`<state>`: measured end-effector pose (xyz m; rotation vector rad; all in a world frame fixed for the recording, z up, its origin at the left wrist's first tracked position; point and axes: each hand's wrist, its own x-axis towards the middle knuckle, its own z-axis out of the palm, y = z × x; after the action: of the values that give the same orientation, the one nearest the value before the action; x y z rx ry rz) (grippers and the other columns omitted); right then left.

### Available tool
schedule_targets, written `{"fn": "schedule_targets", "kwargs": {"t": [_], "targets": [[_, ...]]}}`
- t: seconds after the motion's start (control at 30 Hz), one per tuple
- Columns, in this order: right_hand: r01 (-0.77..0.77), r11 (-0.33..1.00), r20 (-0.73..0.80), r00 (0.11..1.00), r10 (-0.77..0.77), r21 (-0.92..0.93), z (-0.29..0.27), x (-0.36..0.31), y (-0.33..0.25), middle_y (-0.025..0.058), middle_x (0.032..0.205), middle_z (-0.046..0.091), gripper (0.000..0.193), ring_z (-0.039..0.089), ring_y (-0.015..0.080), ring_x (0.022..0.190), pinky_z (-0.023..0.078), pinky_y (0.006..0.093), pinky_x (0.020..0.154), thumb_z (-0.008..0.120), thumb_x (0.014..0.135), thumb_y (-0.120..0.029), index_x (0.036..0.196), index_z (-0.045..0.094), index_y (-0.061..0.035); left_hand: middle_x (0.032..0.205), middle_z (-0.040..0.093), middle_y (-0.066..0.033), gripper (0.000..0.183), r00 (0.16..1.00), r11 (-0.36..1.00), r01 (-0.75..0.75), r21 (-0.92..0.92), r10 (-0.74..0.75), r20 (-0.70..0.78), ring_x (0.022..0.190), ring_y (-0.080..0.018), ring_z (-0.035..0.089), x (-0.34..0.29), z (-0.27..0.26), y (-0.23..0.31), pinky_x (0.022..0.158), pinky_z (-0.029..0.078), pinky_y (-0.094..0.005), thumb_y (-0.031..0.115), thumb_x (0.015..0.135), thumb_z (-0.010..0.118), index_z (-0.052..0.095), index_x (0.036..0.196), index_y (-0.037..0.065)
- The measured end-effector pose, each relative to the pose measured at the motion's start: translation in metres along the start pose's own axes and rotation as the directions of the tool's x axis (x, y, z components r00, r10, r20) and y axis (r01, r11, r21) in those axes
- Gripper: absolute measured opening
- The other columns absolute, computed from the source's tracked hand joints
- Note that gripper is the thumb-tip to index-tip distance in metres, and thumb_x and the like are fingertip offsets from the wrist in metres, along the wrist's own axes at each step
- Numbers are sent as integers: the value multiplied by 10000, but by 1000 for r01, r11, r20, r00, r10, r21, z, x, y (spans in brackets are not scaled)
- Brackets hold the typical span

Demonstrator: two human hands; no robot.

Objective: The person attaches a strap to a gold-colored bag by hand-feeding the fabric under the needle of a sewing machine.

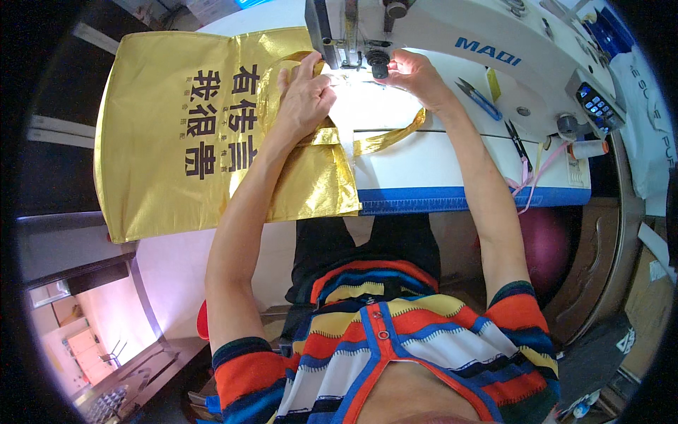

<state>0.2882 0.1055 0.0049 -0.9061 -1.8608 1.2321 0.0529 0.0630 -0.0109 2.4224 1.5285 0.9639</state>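
Observation:
A shiny gold bag (155,134) with dark printed characters lies flat, left of the needle area of a white sewing machine (452,42). My left hand (308,95) is closed on the bag's edge and strap, its fingers bent close to the needle. Across the bright lamp glare, my right hand (418,78) pinches beside the black knob (378,62); what its fingertips hold, if anything, is hidden. From the bag's right edge a gold strap (392,138) curves over the white table toward my right wrist. Glare washes out the stitching spot.
Blue-handled thread snips (480,99) and black scissors (519,145) lie right of my right forearm. Beyond them are pink ribbon (540,173), a thread spool (588,149) and a control panel (599,106). A blue ruler strip (424,201) lines the table's front edge.

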Motion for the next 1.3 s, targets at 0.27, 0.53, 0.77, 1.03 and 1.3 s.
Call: {"fn": "schedule_targets", "kwargs": {"t": [0.27, 0.53, 0.77, 1.03, 1.3], "targets": [[-32, 989, -144, 989, 12, -142, 11, -4, -12, 1, 768, 608, 215, 561, 74, 745, 471, 239, 671, 709, 796, -214, 822, 582, -43, 1355, 380, -201, 283, 1000, 1000, 14, 21, -14, 18, 1245, -319, 398, -1, 3, -6, 1068, 53, -558, 212, 806, 466, 664, 895, 31], [-47, 929, -254, 966, -52, -366, 11, -3, -4, 73, 764, 644, 261, 594, 152, 673, 478, 275, 606, 730, 738, -302, 788, 642, -61, 1339, 401, -188, 236, 999, 999, -34, -8, 34, 0, 1247, -287, 384, 0, 1, -6, 1038, 119, -536, 205, 799, 491, 641, 834, 26], [30, 928, -261, 956, -136, -371, 13, 0, 5, 44, 653, 596, 243, 548, 122, 585, 441, 265, 541, 703, 761, -267, 686, 596, -63, 1329, 415, -179, 248, 1000, 999, -24, -34, 24, -13, 1231, -281, 409, -2, -4, -2, 1038, 108, -555, 221, 800, 475, 636, 782, 33], [29, 931, -268, 954, -134, -364, 12, 1, 12, 21, 602, 534, 212, 477, 104, 539, 390, 255, 482, 687, 767, -198, 655, 561, -70, 1219, 437, -185, 270, 1000, 1000, -25, 19, 25, 0, 1129, -301, 451, -2, -4, -1, 1019, 142, -547, 224, 793, 447, 624, 803, 20], [97, 926, -266, 942, -204, -366, 12, 1, 19, 4, 591, 517, 247, 452, 89, 543, 365, 243, 473, 677, 785, -225, 627, 532, -102, 1348, 402, -173, 265, 999, 1000, 21, 21, -22, 33, 1219, -289, 432, 0, -3, 0, 1056, 54, -610, 201, 801, 428, 601, 695, 31]]}}
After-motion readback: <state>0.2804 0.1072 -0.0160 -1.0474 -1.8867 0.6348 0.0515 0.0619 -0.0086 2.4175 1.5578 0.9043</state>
